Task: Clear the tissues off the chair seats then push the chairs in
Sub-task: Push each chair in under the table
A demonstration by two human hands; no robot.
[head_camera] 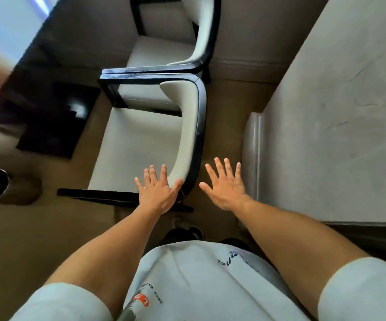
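- Daylight's pouring in from upper left of the dark table, glaring off its top
- Soft, blurry overall; wide-angle bends edges

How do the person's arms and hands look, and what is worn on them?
Both arms are bare from the short white sleeves down. The left hand and the right hand wear no gloves; no watch or bracelet shows on either wrist. The white T-shirt carries printed graphics.

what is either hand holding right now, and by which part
Nothing is held. The left hand is open with fingers spread, over the end of the near chair's backrest; contact cannot be told. The right hand is open in the air beside it.
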